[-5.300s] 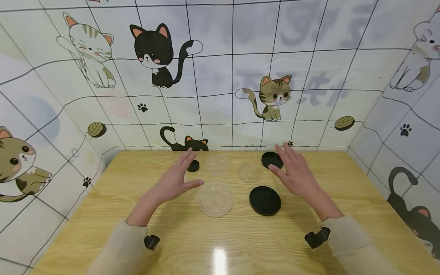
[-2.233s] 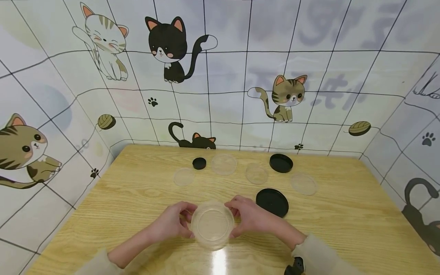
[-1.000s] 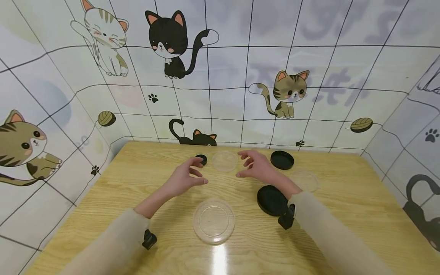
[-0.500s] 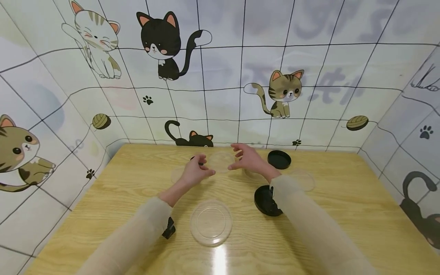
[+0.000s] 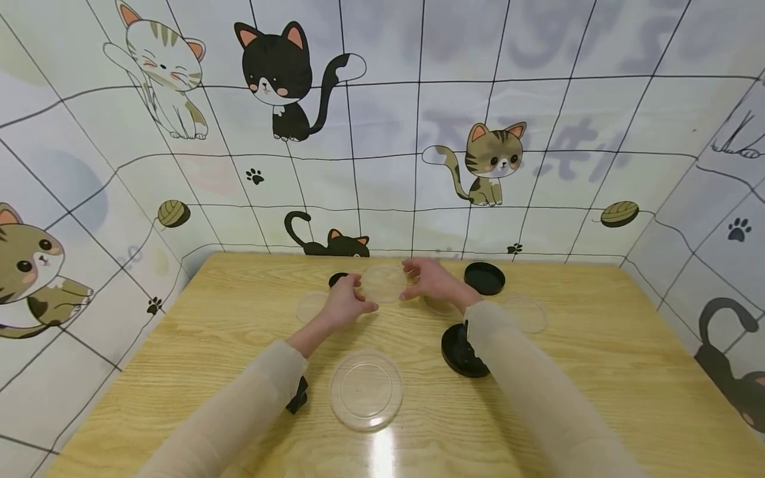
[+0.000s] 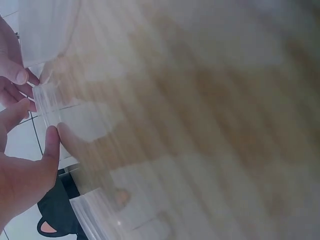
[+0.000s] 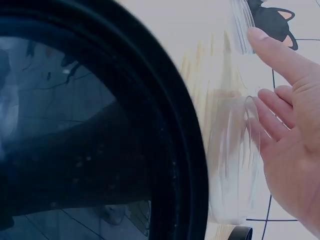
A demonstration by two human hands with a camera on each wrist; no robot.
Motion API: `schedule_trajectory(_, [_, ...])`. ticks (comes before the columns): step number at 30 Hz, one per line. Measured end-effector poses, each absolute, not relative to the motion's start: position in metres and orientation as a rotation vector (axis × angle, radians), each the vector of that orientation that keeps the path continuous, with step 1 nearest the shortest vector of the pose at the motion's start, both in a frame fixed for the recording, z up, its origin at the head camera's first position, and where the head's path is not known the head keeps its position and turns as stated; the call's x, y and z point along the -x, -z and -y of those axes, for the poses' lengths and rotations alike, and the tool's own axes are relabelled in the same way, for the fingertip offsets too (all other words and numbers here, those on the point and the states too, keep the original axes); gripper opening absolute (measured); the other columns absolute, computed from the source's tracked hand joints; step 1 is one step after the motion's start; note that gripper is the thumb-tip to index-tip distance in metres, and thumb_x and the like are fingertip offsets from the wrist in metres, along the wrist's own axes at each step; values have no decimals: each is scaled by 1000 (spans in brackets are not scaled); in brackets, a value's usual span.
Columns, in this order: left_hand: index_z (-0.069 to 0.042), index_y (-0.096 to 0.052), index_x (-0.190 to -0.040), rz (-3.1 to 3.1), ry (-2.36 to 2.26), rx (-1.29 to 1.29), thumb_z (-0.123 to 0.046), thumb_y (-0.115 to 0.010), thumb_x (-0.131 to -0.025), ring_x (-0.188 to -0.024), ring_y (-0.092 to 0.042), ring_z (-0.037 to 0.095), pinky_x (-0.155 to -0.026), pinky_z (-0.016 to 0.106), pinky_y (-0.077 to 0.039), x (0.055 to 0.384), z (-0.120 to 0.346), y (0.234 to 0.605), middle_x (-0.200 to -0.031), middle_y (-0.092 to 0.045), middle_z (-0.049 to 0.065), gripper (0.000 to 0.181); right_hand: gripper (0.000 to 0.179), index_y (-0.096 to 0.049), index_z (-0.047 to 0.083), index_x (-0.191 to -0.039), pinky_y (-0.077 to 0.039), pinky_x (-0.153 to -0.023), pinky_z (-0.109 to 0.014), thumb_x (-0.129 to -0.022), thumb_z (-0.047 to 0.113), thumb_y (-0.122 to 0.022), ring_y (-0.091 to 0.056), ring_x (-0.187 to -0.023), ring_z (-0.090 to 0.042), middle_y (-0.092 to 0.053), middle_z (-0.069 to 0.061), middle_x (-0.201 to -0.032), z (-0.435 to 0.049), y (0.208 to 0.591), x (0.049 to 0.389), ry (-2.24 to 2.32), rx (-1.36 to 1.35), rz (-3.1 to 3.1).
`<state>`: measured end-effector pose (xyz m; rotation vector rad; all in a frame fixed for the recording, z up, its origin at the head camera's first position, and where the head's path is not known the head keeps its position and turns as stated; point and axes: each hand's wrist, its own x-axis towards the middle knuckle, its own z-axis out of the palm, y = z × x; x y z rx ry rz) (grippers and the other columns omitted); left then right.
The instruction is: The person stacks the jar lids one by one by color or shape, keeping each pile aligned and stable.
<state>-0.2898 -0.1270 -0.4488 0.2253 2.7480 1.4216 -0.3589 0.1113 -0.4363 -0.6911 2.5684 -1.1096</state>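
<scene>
Two bare hands about a rear clear disc [image 5: 384, 284], which lies flat between them on the table [image 5: 269, 425]. The left hand [image 5: 345, 304] and the right hand [image 5: 435, 281] are half-curled, thumbs parted from fingers; whether either grips the rim or merely stands beside it cannot be told. The likely hazard is slippage: the disc is low and smooth, and an uneven squeeze could tip one edge or let it skid. Neighbours add risk — a small black disc [image 5: 337, 278] sits just behind the left hand's knuckles, a second clear disc [image 5: 440, 307] just below the right palm, and either could be brushed. Nearer the body, the right sleeve [image 5: 514, 345] overhangs a large black disc [image 5: 454, 355] — a dropped forearm could nudge it.
</scene>
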Motion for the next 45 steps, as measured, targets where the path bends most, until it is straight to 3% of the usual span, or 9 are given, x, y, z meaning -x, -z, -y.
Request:
schedule_trajectory(8, [12,-37,-150,-2719,-1465,-179,-9,-84,-85,-105,-65,31,-80,37,-57,293,126,445,-143,-50,26,83,85,-38,-4,-155,-38,-113,-49,-86,12,-85,-47,-136,-36,-49,-21,-150,-106,435,360,1069,705,-2535])
schedule_trajectory(15, [13,-40,-148,-2721,-1471,-152,-5,-85,-82,-105,-66,30,-82,36,-56,295,127,449,-135,-52,26,82,83,-37,-3,-155,-36,-115,-47,-87,10,-83,-45,-137,-34,-50,-20,-149,-102,438,361,1072,675,-2526])
schedule_trajectory(25, [16,-44,-143,-2720,-1432,-138,-1,-84,-81,-105,-67,30,-91,39,-55,295,129,453,-125,-59,23,76,75,-50,-4,-146,-40,-110,-44,-83,13,-87,-52,-123,-30,-58,-15,-134,-101,439,360,988,699,-2567])
schedule_trajectory(33, [16,-48,-140,-2768,-1362,-217,0,-84,-80,-85,-63,22,-93,42,-51,300,126,452,-103,-62,17,72,69,-56,-5,-137,-43,-106,-42,-79,12,-90,-53,-115,-29,-60,-14,-124,-105,435,360,1019,715,-2555])
schedule_trajectory(39, [12,-50,-141,-2755,-1450,-157,-2,-87,-78,-89,-60,23,-83,37,-52,301,123,449,-123,-52,21,75,71,-54,-7,-137,-43,-106,-44,-78,14,-90,-54,-116,-32,-59,-19,-127,-109,431,362,1061,761,-2567])
schedule_trajectory(45, [8,-52,-142,-2749,-1549,-212,-3,-88,-77,-94,-58,25,-80,35,-52,302,124,441,-125,-54,23,74,77,-49,-7,-142,-42,-108,-48,-80,15,-90,-51,-124,-37,-54,-24,-137,-117,418,355,1131,745,-2577])
